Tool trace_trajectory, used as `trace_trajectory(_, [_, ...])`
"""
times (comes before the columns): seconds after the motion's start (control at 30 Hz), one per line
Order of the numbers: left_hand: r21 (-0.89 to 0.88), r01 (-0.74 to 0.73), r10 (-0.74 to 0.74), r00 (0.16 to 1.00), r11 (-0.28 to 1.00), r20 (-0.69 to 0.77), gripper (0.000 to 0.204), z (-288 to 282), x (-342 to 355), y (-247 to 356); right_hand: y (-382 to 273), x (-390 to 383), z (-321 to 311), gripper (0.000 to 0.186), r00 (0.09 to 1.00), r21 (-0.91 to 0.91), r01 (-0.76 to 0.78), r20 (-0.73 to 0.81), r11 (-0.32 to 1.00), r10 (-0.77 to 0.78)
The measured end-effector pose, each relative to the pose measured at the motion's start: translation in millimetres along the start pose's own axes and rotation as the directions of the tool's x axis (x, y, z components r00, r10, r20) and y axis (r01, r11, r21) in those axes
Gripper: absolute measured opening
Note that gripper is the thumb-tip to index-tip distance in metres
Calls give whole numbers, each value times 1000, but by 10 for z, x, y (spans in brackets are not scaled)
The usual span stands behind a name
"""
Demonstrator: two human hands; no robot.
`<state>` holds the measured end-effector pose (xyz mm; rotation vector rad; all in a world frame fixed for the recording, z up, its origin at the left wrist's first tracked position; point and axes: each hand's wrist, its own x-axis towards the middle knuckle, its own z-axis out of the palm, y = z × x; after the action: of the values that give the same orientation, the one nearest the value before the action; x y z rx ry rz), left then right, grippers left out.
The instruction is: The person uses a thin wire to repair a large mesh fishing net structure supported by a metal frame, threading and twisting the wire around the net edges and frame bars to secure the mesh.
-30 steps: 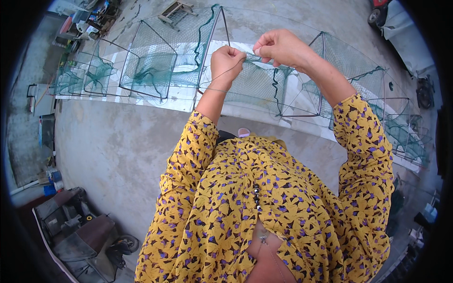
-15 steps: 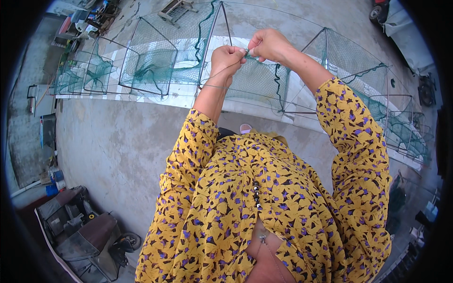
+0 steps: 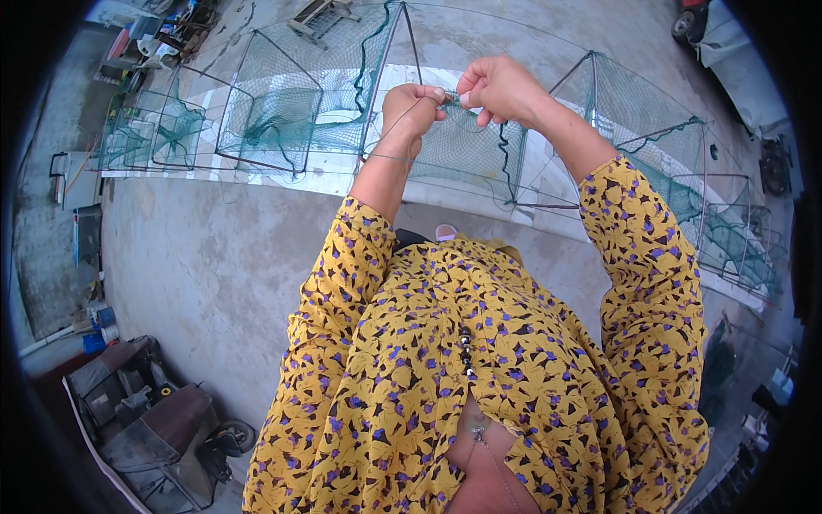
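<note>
A long green mesh net trap [image 3: 342, 68] with dark square frames stretches across the far part of the view. Over its middle section, my left hand [image 3: 411, 110] pinches a bit of the green netting between thumb and fingers. A thin cord runs from there down across my left wrist. Just to the right, my right hand [image 3: 501, 90] is closed in a pinch at the same netting, a small gap from the left. What exactly lies between its fingertips is too small to make out. A dark green braided cord [image 3: 503, 158] hangs on the net below my right hand.
White sheeting [image 3: 330, 167] lies beneath the trap on the concrete floor [image 3: 197, 248]. A parked three-wheeler or scooter [image 3: 163, 420] stands at lower left. A small wooden stool [image 3: 321, 21] is at the far side, and a covered vehicle [image 3: 745, 73] at far right.
My right hand has moved slightly right, away from my left, widening the gap between them. The left hand has stayed nearly in place.
</note>
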<state>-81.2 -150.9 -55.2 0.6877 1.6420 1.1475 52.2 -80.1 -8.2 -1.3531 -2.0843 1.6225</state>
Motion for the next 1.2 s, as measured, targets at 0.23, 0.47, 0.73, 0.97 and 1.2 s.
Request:
trace_trajectory(0.23, [4,24,-24,1000,1000,0,13,-33,0,-28,94,36,111,10,956,-304,246,-81,921,-282])
trace_trajectory(0.47, [-9,37,-37,999,999,-20,13,-52,-16,-18,134,59,235,9,893,-598,295,-106,746,-438])
trace_trajectory(0.73, [-36,42,-42,999,998,-10,13,-25,4,-31,168,104,245,10,891,-606,269,-139,749,-432])
trace_trajectory(0.97, [20,-65,65,998,998,11,11,-38,-51,-107,168,124,336,11,884,-586,262,-173,767,-434])
trace_trajectory(1.2, [228,-403,422,906,886,-38,8,-112,121,-392,66,93,438,18,935,-520,231,-115,823,-335])
